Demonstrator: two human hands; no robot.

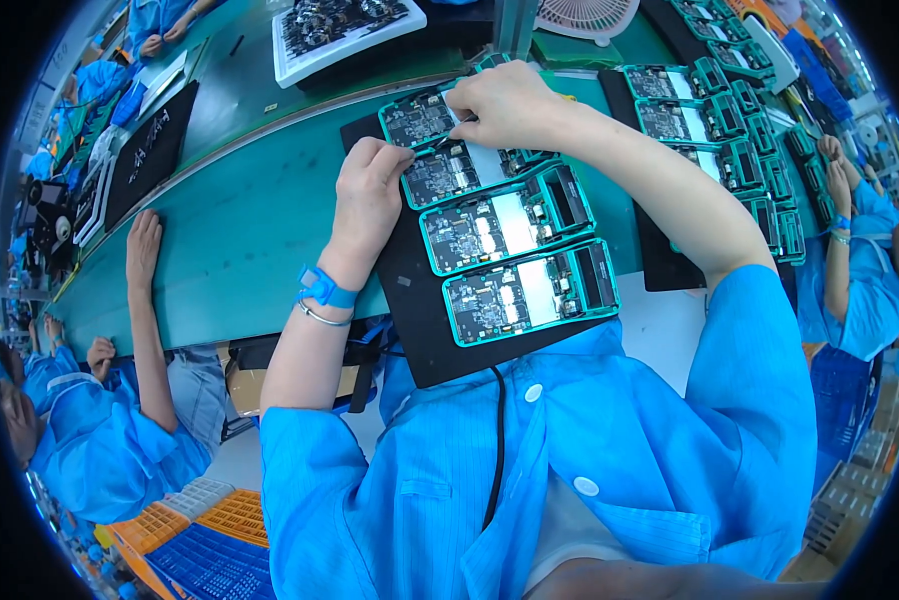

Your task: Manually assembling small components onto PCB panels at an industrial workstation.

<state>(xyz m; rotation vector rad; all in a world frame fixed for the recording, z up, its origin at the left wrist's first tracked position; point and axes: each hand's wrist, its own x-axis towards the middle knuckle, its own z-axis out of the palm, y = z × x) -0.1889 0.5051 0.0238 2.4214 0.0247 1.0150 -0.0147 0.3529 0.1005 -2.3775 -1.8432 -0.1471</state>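
A black tray lies on the green bench in front of me with several teal-framed circuit board units in a row. My left hand, with a blue wrist strap, rests curled on the left edge of the second unit and steadies it. Just beyond, my right hand is closed over the top unit, pinching what looks like a thin dark tool whose tip points at the second unit. Two more units lie nearer to me, untouched.
More black trays of teal units fill the bench to the right. A white tray of dark parts and a fan stand beyond. One co-worker's hand rests on the bench at left; another person works at right. Orange and blue crates sit low left.
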